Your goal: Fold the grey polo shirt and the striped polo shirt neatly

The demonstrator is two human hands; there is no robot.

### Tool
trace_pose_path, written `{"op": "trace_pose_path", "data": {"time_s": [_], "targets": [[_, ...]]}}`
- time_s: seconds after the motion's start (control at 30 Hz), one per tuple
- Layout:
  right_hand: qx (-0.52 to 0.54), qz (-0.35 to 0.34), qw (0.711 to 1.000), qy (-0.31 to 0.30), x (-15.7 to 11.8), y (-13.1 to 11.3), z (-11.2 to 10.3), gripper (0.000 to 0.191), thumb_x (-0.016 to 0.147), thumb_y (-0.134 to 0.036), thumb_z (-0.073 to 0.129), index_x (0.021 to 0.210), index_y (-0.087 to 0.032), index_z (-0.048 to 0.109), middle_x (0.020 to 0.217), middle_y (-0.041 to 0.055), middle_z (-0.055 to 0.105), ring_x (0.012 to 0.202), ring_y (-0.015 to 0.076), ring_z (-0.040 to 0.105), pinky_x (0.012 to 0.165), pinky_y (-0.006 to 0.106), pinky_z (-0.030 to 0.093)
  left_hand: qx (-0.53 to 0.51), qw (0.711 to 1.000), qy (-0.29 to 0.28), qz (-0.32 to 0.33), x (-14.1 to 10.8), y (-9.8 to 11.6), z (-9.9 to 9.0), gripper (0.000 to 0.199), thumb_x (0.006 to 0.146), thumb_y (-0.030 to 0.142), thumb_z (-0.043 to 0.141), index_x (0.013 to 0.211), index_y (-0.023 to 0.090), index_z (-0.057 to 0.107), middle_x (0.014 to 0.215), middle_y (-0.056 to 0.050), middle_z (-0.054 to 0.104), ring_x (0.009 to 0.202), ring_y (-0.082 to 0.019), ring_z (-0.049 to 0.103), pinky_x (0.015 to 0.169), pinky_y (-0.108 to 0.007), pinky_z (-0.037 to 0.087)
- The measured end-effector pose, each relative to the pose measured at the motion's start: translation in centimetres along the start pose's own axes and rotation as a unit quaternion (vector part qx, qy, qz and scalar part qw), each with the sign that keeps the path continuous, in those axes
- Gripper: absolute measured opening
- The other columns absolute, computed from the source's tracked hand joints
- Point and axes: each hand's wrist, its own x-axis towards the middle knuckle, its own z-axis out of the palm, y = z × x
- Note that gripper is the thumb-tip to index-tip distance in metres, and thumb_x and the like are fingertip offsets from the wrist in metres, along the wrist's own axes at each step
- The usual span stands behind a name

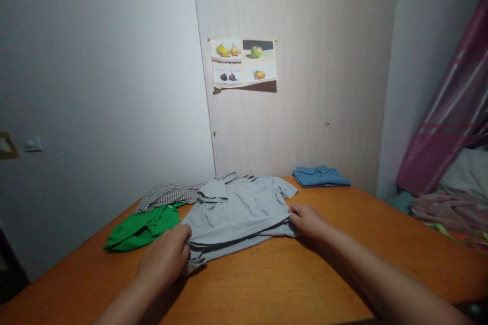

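A light grey short-sleeved shirt (244, 210) lies spread on the orange-brown table (267, 289), its collar toward the wall and its hem toward me. My left hand (168, 251) is closed on the hem's left corner. At the right end of the hem, my right hand (308, 221) pinches the cloth. Between the hands the upper layer of the hem is lifted a little off the lower layer. The left sleeve is folded in over the shirt's body.
Left of the shirt lie a crumpled green garment (143, 228) and a striped garment (168, 197). A folded blue shirt (320, 176) sits at the table's back right. Beyond the right edge are a pink curtain (438, 127) and heaped cloth (450, 210).
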Motion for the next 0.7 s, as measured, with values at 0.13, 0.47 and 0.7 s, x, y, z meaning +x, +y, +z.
{"op": "trace_pose_path", "data": {"time_s": [0.13, 0.47, 0.7], "targets": [[0.186, 0.025, 0.981, 0.056, -0.1, -0.8, -1.0, 0.014, 0.083, -0.032, 0.048, 0.075, -0.021, 0.053, 0.065, 0.0000, 0.054, 0.059, 0.0146, 0.048, 0.053, 0.025, 0.036, 0.011, 0.997, 0.051, -0.058, 0.1, -0.7, -2.3, 0.016, 0.090, 0.025, 0.040, 0.088, 0.024, 0.056, 0.098, -0.006, 0.067, 0.088, -0.024, 0.063, 0.061, -0.028, 0.031], [0.341, 0.073, 0.937, -0.026, -1.9, -2.6, -7.9, 0.030, 0.074, -0.043, 0.073, 0.087, -0.019, 0.061, 0.066, -0.0042, 0.051, 0.056, 0.0094, 0.041, 0.050, 0.022, 0.032, -0.160, 0.976, 0.103, -0.109, 0.8, -5.3, -3.3, 0.011, 0.079, 0.031, 0.050, 0.080, 0.024, 0.057, 0.073, -0.002, 0.064, 0.073, -0.022, 0.059, 0.062, -0.026, 0.038], [0.334, 0.028, 0.942, -0.033, -6.7, -0.7, -13.5, 0.032, 0.082, -0.046, 0.075, 0.098, -0.020, 0.065, 0.076, -0.0009, 0.053, 0.060, 0.0099, 0.041, 0.054, 0.024, 0.033, -0.505, 0.861, -0.024, -0.051, -3.3, -5.2, -7.3, 0.028, 0.084, 0.047, 0.059, 0.095, 0.021, 0.063, 0.078, -0.001, 0.062, 0.070, -0.018, 0.055, 0.066, -0.026, 0.046]]}}
